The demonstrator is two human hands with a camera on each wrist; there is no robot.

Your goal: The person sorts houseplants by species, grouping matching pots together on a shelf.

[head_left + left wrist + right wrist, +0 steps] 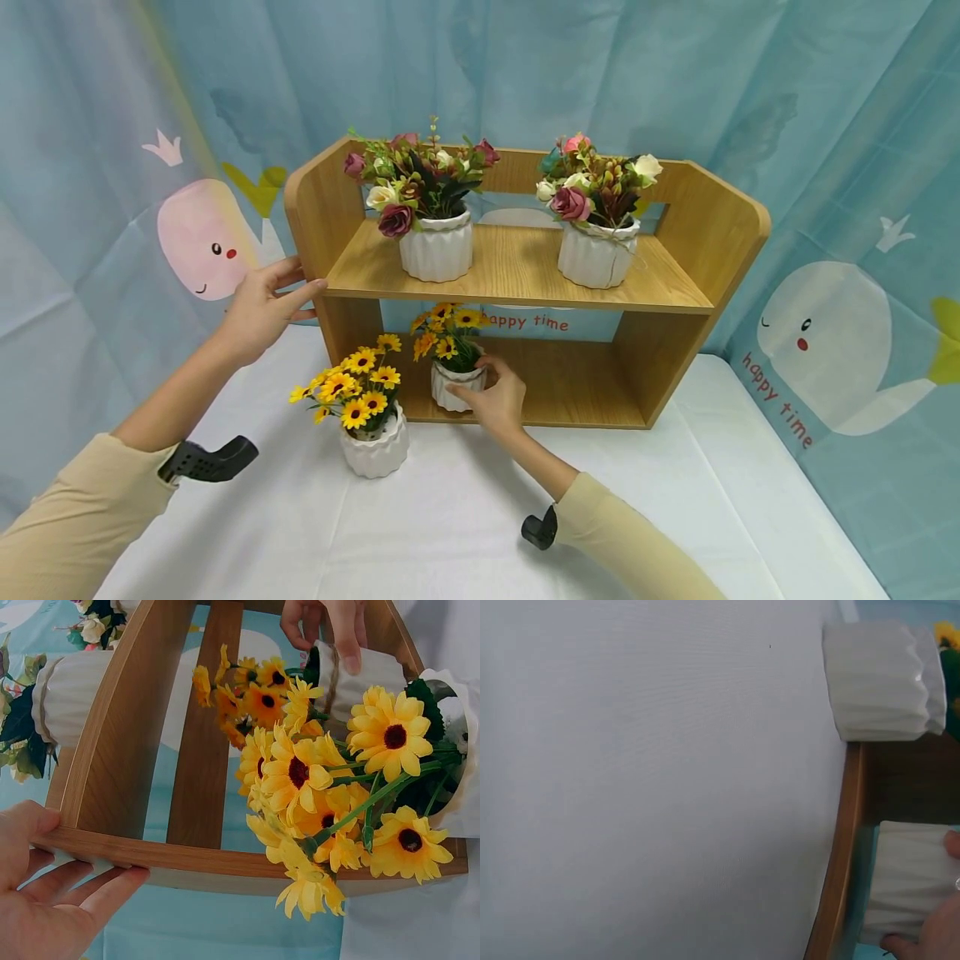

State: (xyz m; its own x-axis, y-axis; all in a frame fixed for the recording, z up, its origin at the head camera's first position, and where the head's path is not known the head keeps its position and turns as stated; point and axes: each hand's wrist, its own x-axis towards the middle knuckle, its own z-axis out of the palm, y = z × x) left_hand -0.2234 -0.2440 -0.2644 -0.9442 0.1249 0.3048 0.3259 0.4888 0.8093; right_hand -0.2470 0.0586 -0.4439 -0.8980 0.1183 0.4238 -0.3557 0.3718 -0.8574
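My left hand [261,310] holds the left side panel of a two-tier wooden shelf [525,292], its thumb at the front edge and its fingers along the outer face. On the lower tier, my right hand [501,398] grips a small white ribbed flowerpot [453,388] of yellow-orange sunflowers [447,333], thumb in front and fingers at the far side of the rim. In the right wrist view that pot [907,877] shows partly under the fingers. A second white pot [377,446] with yellow sunflowers [356,387] stands on the table before the shelf's left end.
On the upper tier stand two white pots of mixed roses, one left [437,248] and one right [598,254]. A white cloth [450,525] covers the table. Blue curtains [540,75] with cartoon whales hang behind and at both sides.
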